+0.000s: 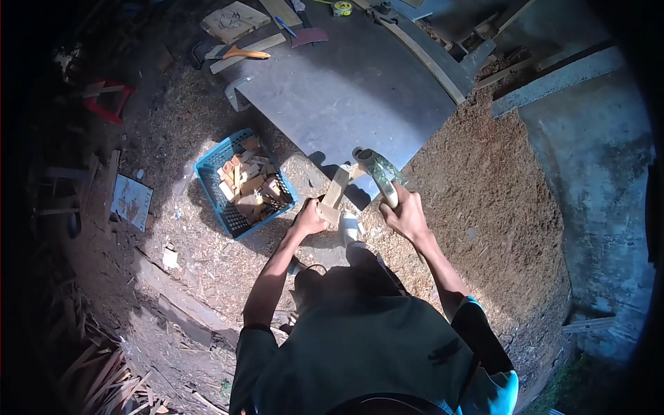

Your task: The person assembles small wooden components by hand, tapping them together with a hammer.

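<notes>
My left hand is closed around a joined piece of pale wood, a strip with a short block at its lower end. The strip's far end reaches up to the near corner of the dark tabletop. My right hand grips a worn greenish tool by its pale handle; I cannot tell its exact kind. The tool's dark rounded front lies right beside the strip's far end, over the table corner. Below and between my hands shows a white and grey cylindrical object.
A blue plastic crate of wood offcuts stands left on sawdust-covered ground. Atop the table's far side lie an orange-handled tool, a blue pen, a yellow tape measure and boards. A concrete wall rises right.
</notes>
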`<state>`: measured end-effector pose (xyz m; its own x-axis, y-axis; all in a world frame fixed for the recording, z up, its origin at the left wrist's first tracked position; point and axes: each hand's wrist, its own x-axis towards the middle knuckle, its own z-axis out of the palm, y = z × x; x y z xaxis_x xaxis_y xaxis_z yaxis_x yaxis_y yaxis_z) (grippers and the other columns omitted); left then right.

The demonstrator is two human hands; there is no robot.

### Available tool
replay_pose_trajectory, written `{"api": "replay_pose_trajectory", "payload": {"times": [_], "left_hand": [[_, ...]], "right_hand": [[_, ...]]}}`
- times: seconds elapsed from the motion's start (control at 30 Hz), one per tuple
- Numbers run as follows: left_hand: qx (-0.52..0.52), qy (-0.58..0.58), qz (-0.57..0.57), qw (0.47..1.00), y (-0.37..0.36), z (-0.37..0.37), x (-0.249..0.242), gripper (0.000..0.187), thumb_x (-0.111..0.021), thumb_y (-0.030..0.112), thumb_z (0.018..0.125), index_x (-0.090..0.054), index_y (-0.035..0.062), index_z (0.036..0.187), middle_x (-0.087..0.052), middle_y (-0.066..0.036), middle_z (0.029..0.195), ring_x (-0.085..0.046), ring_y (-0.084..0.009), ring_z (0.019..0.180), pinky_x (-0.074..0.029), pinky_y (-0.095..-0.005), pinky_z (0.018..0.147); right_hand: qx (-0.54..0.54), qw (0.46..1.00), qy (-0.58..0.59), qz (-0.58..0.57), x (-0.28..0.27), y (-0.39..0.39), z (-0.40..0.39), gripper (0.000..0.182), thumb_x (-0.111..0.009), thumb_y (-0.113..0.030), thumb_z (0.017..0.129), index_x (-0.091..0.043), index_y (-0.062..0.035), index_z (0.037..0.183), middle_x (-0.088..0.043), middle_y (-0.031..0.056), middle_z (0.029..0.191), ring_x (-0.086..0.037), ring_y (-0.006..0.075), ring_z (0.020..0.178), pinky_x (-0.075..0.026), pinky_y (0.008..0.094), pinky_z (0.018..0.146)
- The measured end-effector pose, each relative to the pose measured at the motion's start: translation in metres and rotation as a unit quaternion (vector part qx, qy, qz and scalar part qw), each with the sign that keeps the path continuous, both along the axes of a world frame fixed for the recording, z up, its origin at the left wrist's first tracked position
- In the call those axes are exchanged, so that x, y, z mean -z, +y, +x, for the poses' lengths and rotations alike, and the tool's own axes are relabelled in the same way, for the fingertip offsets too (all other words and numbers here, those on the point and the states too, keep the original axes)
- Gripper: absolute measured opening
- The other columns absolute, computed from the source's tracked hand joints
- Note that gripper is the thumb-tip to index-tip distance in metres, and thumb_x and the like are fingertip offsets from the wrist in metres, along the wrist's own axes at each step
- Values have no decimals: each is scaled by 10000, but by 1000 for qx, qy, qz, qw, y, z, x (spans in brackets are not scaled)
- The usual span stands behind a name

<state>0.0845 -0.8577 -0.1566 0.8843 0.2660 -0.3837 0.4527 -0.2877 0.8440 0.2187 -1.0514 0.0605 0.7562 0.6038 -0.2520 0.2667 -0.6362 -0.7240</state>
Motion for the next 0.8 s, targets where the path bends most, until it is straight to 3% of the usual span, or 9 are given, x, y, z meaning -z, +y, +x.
{"api": "replay_pose_trajectory", "payload": {"times": [0.07,0.1,0.2,0.27,0.5,0.53,0.6,0.7,0.8], "left_hand": [[40,-19,-34,998,-2,-1,-11,552,-696,147,606,-427,-63,1041,-583,-187,962,-596,-247,879,-473,-328,755],[55,-19,-52,997,-1,9,-60,600,-693,146,612,-390,-71,1082,-570,-198,994,-587,-245,893,-470,-332,761],[12,-53,28,998,-1,-5,17,545,-675,124,625,-410,-78,1056,-584,-191,960,-595,-227,855,-480,-313,733],[31,-56,-13,998,9,4,16,588,-682,135,612,-385,-67,1079,-566,-182,966,-581,-244,894,-467,-326,774],[-57,-126,3,990,0,-9,51,287,-688,90,653,-578,3,904,-637,-61,840,-607,-137,796,-479,-282,733],[-40,-113,-35,992,0,-6,29,297,-687,88,651,-588,3,917,-640,-64,846,-607,-132,800,-476,-278,734],[30,-62,-146,987,6,5,-25,322,-686,85,645,-614,1,947,-650,-74,861,-609,-122,810,-470,-269,738],[-4,-122,-115,986,0,-10,29,275,-662,98,677,-607,-5,926,-634,-47,809,-587,-107,729,-471,-265,671],[-48,-104,-256,960,-1,3,-40,220,-691,96,668,-587,-6,833,-618,-59,751,-582,-115,672,-485,-271,602]], "right_hand": [[-59,967,-200,147,-21,-3,-18,282,-601,-60,668,-539,-5,937,-566,211,674,-598,383,675,-477,390,589],[-48,980,-101,165,-24,-6,-19,302,-602,-70,658,-544,-24,950,-578,204,725,-570,413,703,-482,402,604],[-21,997,-12,-77,42,-12,8,287,-584,-106,672,-538,0,936,-567,222,663,-594,400,669,-485,407,622],[15,999,-41,7,33,-11,11,236,-563,-129,684,-522,24,858,-527,181,557,-542,259,497,-459,361,546],[-90,970,-205,96,29,-22,-3,283,-626,-131,671,-552,1,911,-598,207,852,-591,337,655,-460,358,573],[-33,996,30,-71,30,-13,3,301,-611,-126,664,-540,21,916,-589,216,752,-588,310,632,-461,354,586],[2,994,80,-75,42,-18,11,258,-592,-118,662,-542,30,868,-555,195,630,-568,243,585,-453,337,575],[81,992,11,93,25,-19,18,182,-578,-119,676,-535,40,755,-516,114,557,-510,181,543,-433,317,553],[98,991,-84,36,30,-14,60,258,-600,-132,685,-534,21,883,-587,181,659,-589,319,601,-460,390,616]]}}
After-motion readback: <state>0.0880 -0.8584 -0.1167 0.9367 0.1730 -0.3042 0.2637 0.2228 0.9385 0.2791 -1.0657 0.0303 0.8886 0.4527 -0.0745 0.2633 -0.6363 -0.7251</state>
